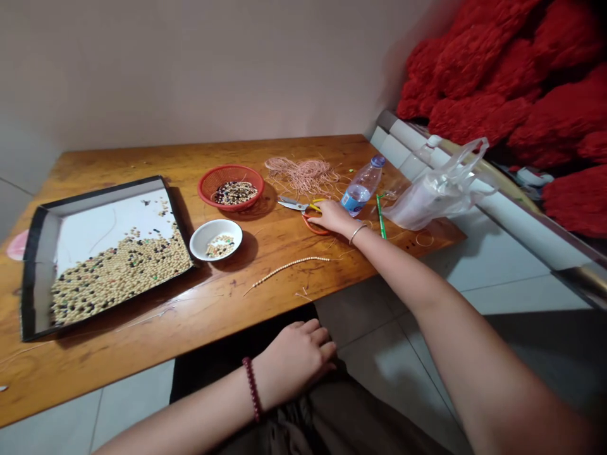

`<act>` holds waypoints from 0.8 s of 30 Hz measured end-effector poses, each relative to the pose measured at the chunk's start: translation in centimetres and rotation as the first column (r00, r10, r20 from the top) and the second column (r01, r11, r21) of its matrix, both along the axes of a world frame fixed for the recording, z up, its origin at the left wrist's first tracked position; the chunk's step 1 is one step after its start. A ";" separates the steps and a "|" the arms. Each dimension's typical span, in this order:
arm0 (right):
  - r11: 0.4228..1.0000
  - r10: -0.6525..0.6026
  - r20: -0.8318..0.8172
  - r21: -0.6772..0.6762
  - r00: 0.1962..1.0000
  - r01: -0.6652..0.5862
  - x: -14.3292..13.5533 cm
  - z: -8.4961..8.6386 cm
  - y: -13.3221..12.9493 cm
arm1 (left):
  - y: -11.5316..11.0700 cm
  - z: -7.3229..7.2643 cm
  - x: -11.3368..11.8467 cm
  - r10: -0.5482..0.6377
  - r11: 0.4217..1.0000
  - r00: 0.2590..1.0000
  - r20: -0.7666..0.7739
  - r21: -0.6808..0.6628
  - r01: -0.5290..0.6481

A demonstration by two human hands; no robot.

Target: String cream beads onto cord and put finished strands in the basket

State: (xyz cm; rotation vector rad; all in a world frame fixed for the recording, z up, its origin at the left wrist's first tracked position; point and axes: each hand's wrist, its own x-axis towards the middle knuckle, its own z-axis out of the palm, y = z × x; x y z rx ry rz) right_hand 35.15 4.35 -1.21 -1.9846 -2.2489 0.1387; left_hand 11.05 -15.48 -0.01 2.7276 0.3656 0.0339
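Observation:
My right hand (337, 218) reaches across the table with its fingers closed on the handles of a pair of scissors (294, 205), one loop yellow and one orange-red. The blades lie slightly apart and point left. Nearer the table's front edge is a curved string of small pale beads (289, 266), with bare thread at its ends. My left hand (301, 351) rests on my lap, its fingers curled in and nothing visible in them. A bundle of pink cord (303, 174) lies behind the scissors.
A black-edged tray (107, 187) of loose beads stands at the left. Beside it are a white bowl (199, 237) and a red basket (203, 189), both holding beads. A water bottle (356, 197), a green stick (380, 218) and a plastic bag (420, 205) stand or lie at the right.

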 end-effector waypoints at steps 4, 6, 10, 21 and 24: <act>0.994 0.052 -0.052 0.096 0.997 -0.047 0.4 0.6 -2.1 | -0.2 -1.7 -3.2 0.175 0.983 0.984 -0.032 -0.054 -0.177; 0.982 0.109 -0.124 0.169 0.986 -0.087 1.0 1.5 -4.8 | -0.1 -1.8 -5.1 0.283 0.954 0.959 -0.021 -0.097 -0.284; 0.988 0.156 -0.148 0.034 0.977 -0.153 2.4 1.9 -11.4 | 1.1 -1.1 -9.4 0.630 0.777 0.771 0.092 -0.053 -0.628; 0.989 0.151 -0.026 -0.001 0.988 -0.151 1.7 -0.9 -15.4 | 5.5 -1.2 -9.2 0.750 0.612 0.654 0.100 0.272 -0.743; 0.987 0.162 0.014 -0.004 0.987 -0.162 1.4 -0.2 -14.9 | 5.9 -1.3 -8.8 0.713 0.638 0.697 0.083 0.338 -0.692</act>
